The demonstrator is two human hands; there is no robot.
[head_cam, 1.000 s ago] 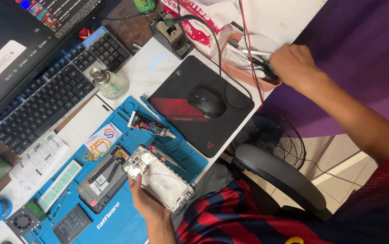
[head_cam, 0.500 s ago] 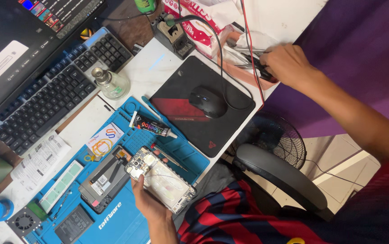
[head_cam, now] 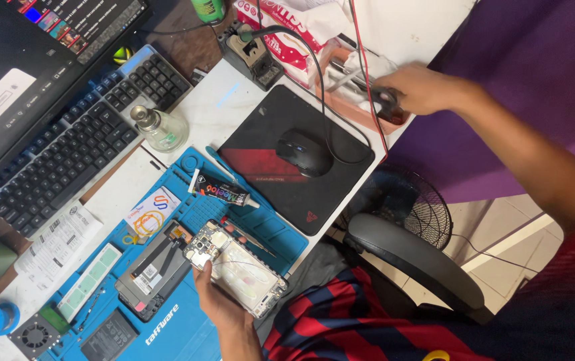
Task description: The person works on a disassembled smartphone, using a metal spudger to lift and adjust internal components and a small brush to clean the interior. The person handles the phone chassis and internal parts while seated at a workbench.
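Two hands work well apart at this moment. Nearest, the left hand (head_cam: 217, 301) is clamped around an opened phone frame (head_cam: 237, 267), its inner boards and white backing facing up, held just above the blue repair mat (head_cam: 187, 327) at the near edge of the surface (head_cam: 217, 110). Just beside it on the mat lie a separated phone panel (head_cam: 154, 271), a slim pair of tweezers (head_cam: 250, 239) and a small black glue tube (head_cam: 220, 190). Farther on sit a black mouse (head_cam: 304, 152) on its dark mouse pad (head_cam: 297, 160), a small glass bottle (head_cam: 157, 127) and a keyboard (head_cam: 67, 147).

At the far side the right hand (head_cam: 421, 87) stretches out to a pinkish tray (head_cam: 354, 107) of tools and is closed on a dark, rounded tool (head_cam: 386, 101); motion blur keeps me from telling what kind it is.

As I judge it, the step in hand is fetching a tool while the phone stays steadied for bench work. The next move likely calls for lifting the tool free of the red and black cables (head_cam: 367, 73) that cross the tray, then bringing it near over the mouse pad to the frame, without knocking the bottle or tipping the phone.
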